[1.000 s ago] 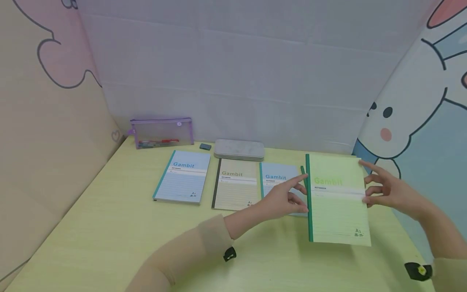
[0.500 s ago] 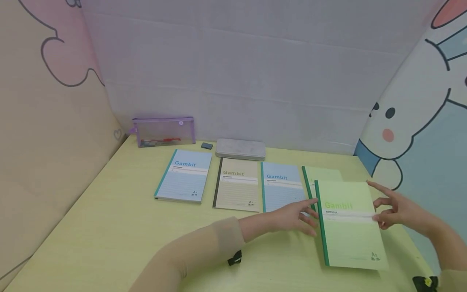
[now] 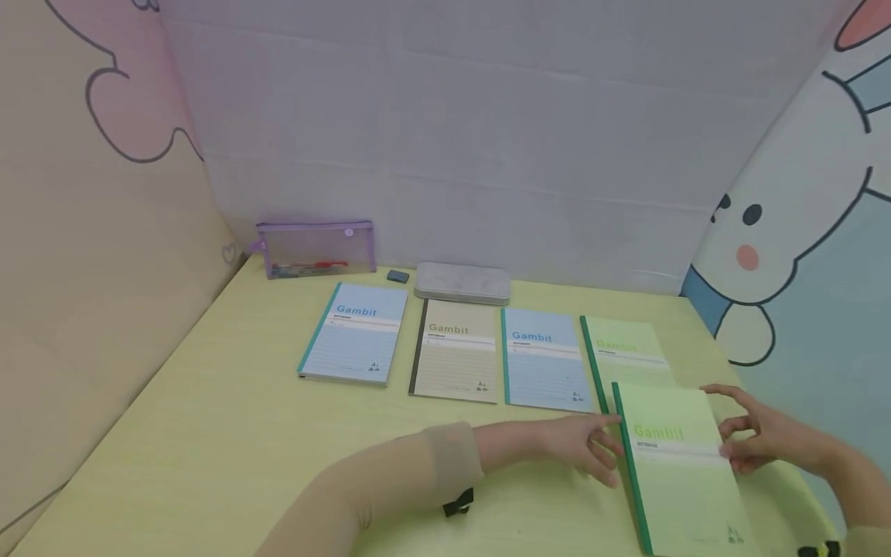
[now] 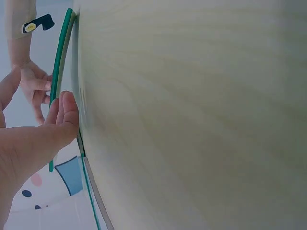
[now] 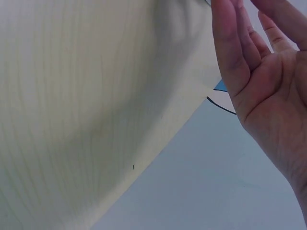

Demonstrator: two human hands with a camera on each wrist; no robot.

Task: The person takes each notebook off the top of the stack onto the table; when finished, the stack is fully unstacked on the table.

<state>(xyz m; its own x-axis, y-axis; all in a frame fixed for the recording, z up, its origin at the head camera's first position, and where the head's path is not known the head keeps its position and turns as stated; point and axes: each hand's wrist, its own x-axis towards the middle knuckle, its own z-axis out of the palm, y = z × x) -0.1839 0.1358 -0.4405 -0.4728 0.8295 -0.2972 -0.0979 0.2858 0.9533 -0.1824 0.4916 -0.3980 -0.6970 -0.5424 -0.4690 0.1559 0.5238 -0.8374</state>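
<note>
Left hand [image 3: 576,444], fingers loosely spread, had a fingertip at the spine of the near-right green notebook [image 3: 685,491], right hand [image 3: 774,435] gripped its right edge, counter [image 3: 209,449] below.

Front green nbk [image 3: 685,483], btm cropped; rear nbk [image 3: 632,350], pt. hidden

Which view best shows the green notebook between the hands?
The head view, because the green notebook faces the camera, its cover and spine showing between the left hand and right hand. The left wrist view shows mainly the spine, partly hidden by fingers. The right wrist view doesn't visibly show it.
</note>
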